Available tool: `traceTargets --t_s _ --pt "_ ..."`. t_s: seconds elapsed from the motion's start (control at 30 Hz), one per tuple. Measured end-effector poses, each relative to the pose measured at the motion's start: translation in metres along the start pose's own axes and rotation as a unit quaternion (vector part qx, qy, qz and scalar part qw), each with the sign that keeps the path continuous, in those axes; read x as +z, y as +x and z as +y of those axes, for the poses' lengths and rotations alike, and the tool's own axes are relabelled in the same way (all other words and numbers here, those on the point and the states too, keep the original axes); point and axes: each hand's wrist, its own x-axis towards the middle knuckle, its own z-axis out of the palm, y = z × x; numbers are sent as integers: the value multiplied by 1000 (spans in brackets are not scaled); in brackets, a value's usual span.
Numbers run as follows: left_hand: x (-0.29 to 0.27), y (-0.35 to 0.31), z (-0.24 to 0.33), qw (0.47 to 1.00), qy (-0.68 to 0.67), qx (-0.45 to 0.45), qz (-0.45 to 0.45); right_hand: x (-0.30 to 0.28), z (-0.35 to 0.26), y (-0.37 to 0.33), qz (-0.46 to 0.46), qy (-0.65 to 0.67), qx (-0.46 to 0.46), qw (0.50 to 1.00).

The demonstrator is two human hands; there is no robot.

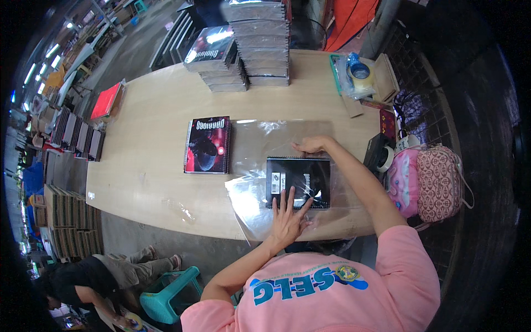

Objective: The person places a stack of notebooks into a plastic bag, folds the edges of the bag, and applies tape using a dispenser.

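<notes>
A black spiral notebook [282, 185] with a white label lies on clear plastic film [249, 207] near the table's front edge. Resting on its lower part is my left hand [287, 220], fingers spread flat and holding nothing. My right hand [312, 145] reaches over the film just beyond the notebook's far edge. Its fingers point left, stretched out, and seem to touch the film; part of them is hard to make out. More film [265, 138] spreads behind the notebook. To the left sits another spiral notebook [207, 145] with a dark red and black cover.
Tall stacks of wrapped notebooks [260, 50] and a shorter stack [221, 69] stand at the back. Tape rolls [360, 72] lie back right. A pink patterned bag [440, 185] hangs by the right edge. A red packet [108, 100] lies far left. Another person [91, 282] bends beside a green stool [168, 296].
</notes>
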Motion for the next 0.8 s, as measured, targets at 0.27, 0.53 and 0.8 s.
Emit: traceTargets --t_s 0.27,0.53,0.8 --pt "10 -34 12 1000 -18 -22 5 25 25 14 56 -79 -118 988" --pt "18 -47 13 999 -24 -47 8 24 11 14 319 -22 -79 944" --pt "15 -40 10 999 -22 -34 29 16 13 16 586 -130 -231 766"
